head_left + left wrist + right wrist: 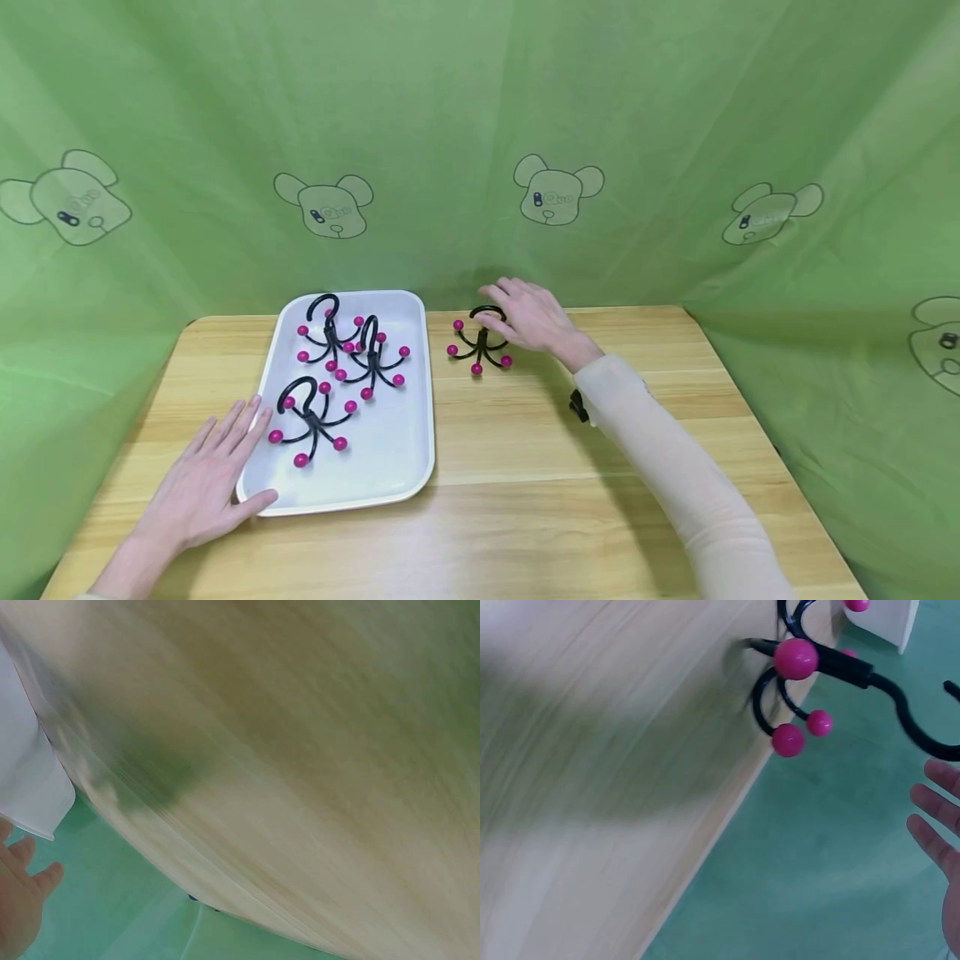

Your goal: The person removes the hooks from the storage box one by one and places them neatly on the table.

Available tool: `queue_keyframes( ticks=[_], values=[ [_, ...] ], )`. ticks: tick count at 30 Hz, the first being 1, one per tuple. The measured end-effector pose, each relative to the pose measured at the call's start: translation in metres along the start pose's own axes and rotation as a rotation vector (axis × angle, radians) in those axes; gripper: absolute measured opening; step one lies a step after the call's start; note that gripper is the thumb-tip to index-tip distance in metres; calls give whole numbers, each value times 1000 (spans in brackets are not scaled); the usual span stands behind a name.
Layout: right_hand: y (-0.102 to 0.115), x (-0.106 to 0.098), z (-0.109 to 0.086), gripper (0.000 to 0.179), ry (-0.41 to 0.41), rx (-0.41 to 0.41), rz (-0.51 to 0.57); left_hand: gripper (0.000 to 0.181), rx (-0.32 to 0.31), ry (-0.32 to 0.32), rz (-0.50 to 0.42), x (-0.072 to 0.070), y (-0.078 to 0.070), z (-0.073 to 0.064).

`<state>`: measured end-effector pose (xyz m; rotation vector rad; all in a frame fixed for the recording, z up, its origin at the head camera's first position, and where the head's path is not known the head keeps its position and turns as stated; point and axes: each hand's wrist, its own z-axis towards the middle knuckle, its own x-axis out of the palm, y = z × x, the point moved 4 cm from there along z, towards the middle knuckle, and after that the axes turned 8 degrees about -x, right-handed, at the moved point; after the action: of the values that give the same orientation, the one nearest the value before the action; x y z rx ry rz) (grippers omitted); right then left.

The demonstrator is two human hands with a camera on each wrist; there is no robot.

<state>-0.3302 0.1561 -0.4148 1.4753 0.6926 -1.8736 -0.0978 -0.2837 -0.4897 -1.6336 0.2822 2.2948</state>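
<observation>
A black multi-armed hook with pink ball tips [482, 342] stands on the wooden table, right of a white tray [390, 467]. My right hand [528, 315] is at its curved top, the thumb overlapping it from above in the head view. In the right wrist view the fingers [937, 806] look straight and spread just beside the curved end of the hook [844, 666]. My left hand [206, 487] lies with spread fingers at the tray's left edge. Inside the tray stand three similar hooks: one at the back [330, 332], one beside it [372, 360], and one nearer the front [311, 421].
A small black object [577, 406] lies on the table [517, 517], partly hidden by my right sleeve [660, 458]. Green cloth [450, 100] printed with bear faces hangs around the table's back and sides.
</observation>
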Motion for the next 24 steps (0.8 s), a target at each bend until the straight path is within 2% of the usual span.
queue_keyframes(
  ticks=[11,18,24],
  values=[
    [26,-12,14,70,45,-22,33,112,2,-7,-10,-2,-1,0],
    [45,-15,24,68,23,-82,30,113,4,-12,-18,-1,-2,-1],
    [67,-19,37,70,40,-142,7,112,4,-13,-16,-1,-2,-1]
  ],
)
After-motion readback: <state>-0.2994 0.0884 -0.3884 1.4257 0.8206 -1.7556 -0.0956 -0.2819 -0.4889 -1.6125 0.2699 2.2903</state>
